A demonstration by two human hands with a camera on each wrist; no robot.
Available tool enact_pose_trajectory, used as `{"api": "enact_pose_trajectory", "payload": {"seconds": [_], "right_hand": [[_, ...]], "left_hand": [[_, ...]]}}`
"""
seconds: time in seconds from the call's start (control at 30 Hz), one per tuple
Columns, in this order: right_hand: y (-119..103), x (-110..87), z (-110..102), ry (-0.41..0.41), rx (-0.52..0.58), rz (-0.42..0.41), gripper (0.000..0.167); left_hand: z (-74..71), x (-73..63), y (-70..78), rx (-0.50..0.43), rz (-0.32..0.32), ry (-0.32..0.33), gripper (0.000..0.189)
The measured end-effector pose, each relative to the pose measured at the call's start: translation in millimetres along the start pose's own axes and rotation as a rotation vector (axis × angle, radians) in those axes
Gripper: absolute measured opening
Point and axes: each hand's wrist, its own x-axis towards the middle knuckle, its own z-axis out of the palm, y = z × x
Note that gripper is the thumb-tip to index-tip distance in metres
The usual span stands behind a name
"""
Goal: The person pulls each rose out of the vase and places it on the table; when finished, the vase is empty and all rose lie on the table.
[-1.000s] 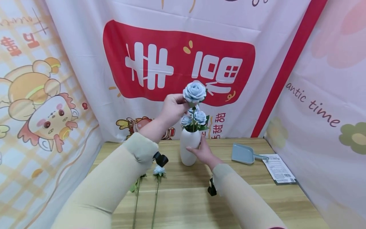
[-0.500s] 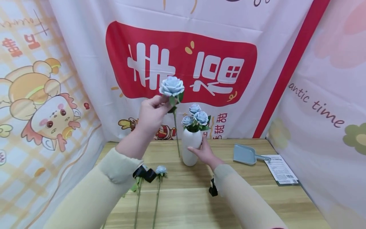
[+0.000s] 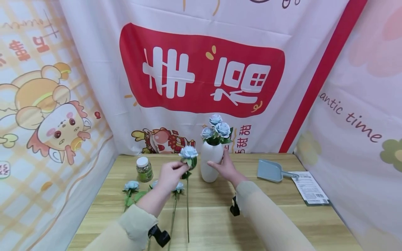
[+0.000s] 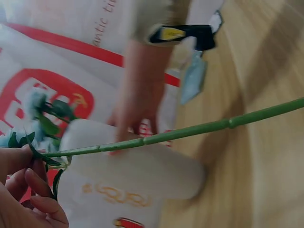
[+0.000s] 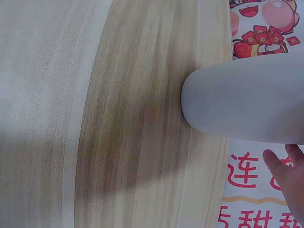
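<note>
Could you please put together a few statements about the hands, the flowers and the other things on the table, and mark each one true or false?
1. The left hand holds a blue rose. True.
2. The right hand grips the white vase. True.
3. The held rose's stem is inside the vase. False: it hangs outside the vase.
4. Three blue roses show above the vase's mouth. True.
5. In the head view, the dustpan lies left of the vase. False: the dustpan lies to its right.
6. The jar has no lid on. False: a white lid is on the jar.
</note>
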Motion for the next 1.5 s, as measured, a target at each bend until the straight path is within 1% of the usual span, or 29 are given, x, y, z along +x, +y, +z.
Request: {"api": "enact_pose_trajectory", "payload": {"seconds": [0.1, 0.17, 0.27, 0.4, 0.53, 0.67, 0.8, 0.87, 1.03, 1.17, 1.23, 1.27, 1.3, 1.33, 1.37, 1.4, 1.43, 1.5], "right_hand": [[1.2, 1.5, 0.4, -0.001, -0.014, 0.020, 0.090], [1.6, 2.2, 0.7, 0.000, -0.024, 0.034, 0.090], [1.2, 2.3, 1.0, 0.000, -0.034, 0.036, 0.090], [0.8, 1.6, 1.3, 0.003, -0.033, 0.024, 0.090], [1.6, 1.9, 1.6, 0.006, -0.034, 0.021, 0.090], [2.2, 2.6, 1.6, 0.013, -0.026, 0.011, 0.090], [2.2, 2.8, 1.4, 0.015, -0.020, 0.013, 0.090], [1.6, 2.5, 1.5, 0.015, -0.021, 0.018, 0.090], [-1.3, 0.1, 2.3, 0.011, -0.018, 0.035, 0.089], [-1.3, -0.2, 3.2, 0.012, -0.011, 0.032, 0.090], [-0.1, 0.5, 3.3, 0.013, -0.007, 0.021, 0.090], [0.0, 0.6, 3.3, 0.012, -0.008, 0.019, 0.090], [0.2, 1.0, 3.3, 0.009, -0.012, 0.024, 0.090], [0.5, 1.1, 3.2, 0.006, -0.011, 0.023, 0.090], [0.8, 1.3, 3.0, 0.004, -0.015, 0.028, 0.091], [1.1, 1.6, 2.7, 0.002, -0.019, 0.033, 0.091], [1.5, 2.0, 2.4, 0.000, -0.025, 0.038, 0.091], [1.7, 2.9, 1.9, 0.004, -0.035, 0.043, 0.092]], "left_hand": [[9.2, -1.0, -27.7, 0.071, -0.063, -0.004, 0.015], [15.0, -0.9, -45.8, 0.101, -0.080, -0.013, 0.014], [24.2, 0.3, -72.5, 0.114, -0.102, -0.021, 0.014], [35.6, 3.2, -103.1, 0.126, -0.107, -0.005, 0.015], [43.6, 7.0, -123.5, 0.187, -0.124, 0.017, 0.016], [48.3, 11.2, -134.3, 0.277, -0.140, 0.021, 0.016], [49.8, 14.4, -140.9, 0.351, -0.144, 0.018, 0.015], [49.9, 16.1, -146.0, 0.372, -0.127, 0.020, 0.015], [48.5, 16.2, -160.4, 0.383, -0.092, 0.033, 0.015], [46.1, 15.5, -162.2, 0.387, -0.081, 0.036, 0.012], [43.7, 16.3, -158.9, 0.413, -0.093, 0.042, 0.012], [42.4, 17.3, -156.6, 0.429, -0.096, 0.048, 0.015], [41.0, 18.2, -152.8, 0.448, -0.103, 0.057, 0.016], [39.7, 19.5, -147.7, 0.468, -0.098, 0.071, 0.017], [38.9, 21.2, -141.3, 0.479, -0.091, 0.082, 0.018], [38.3, 23.5, -133.0, 0.475, -0.091, 0.095, 0.019], [38.4, 26.7, -125.3, 0.466, -0.077, 0.104, 0.018], [40.3, 35.3, -107.1, 0.406, -0.043, 0.109, 0.015]]}}
